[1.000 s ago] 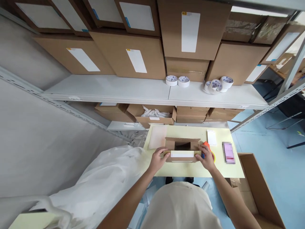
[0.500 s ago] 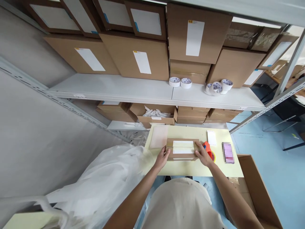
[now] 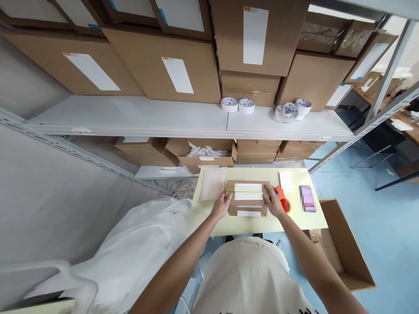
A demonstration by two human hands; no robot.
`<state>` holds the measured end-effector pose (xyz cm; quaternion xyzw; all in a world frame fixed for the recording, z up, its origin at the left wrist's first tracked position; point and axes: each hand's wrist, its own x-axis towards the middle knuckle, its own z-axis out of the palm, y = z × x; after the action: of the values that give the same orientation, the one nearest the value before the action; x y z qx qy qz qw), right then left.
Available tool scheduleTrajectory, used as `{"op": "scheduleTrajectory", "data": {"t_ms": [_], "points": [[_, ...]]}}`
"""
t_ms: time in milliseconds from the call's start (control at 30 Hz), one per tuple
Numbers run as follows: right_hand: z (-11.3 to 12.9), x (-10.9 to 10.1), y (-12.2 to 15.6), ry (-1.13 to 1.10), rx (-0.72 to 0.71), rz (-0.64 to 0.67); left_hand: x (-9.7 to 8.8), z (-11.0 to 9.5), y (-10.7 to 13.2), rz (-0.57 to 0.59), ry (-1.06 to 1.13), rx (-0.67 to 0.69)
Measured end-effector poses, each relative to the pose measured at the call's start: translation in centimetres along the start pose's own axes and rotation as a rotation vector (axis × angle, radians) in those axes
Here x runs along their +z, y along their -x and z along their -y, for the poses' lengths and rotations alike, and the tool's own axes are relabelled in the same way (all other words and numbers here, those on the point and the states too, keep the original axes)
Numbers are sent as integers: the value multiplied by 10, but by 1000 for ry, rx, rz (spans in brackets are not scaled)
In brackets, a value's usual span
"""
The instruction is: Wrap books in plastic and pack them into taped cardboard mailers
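Brown box (image 3: 248, 202) over the middle of the yellow table (image 3: 235, 227), underside hidden; possibly a second box directly beneath. Held at its two ends between left hand (image 3: 221, 205) and right hand (image 3: 274, 203), fingers partly bent around the edges, some fingertips out of sight. Just beside the right hand, red tape dispenser (image 3: 280, 196); farther right, purple object (image 3: 307, 199), pixelated beyond recognition. Behind the table, grey shelf (image 3: 131, 111) bearing tape rolls (image 3: 246, 109) and large cartons (image 3: 203, 78), uppermost ones cut off. At right, light-blue floor (image 3: 393, 235).
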<state>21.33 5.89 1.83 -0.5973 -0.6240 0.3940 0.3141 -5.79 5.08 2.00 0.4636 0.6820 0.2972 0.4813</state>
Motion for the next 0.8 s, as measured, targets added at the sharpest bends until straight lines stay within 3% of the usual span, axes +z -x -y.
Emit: {"op": "scheduleTrajectory", "data": {"t_ms": [133,333,467,633,733,800], "points": [[-10,9,22,-51,10,-43,-7,4,10,49,41,1],[-39,26,61,-70,57,-2,3,37,36,70,-35,-43],[-48,31,46,-39,-22,-35,13,47,32,-24,-51,-5],[-41,27,8,19,-36,-42,18,34,12,-72,-112,38],[-37,28,6,80,6,-54,22,23,11,-216,-237,188],[-35,28,11,116,33,-89,24,14,16,-244,-391,323]]}}
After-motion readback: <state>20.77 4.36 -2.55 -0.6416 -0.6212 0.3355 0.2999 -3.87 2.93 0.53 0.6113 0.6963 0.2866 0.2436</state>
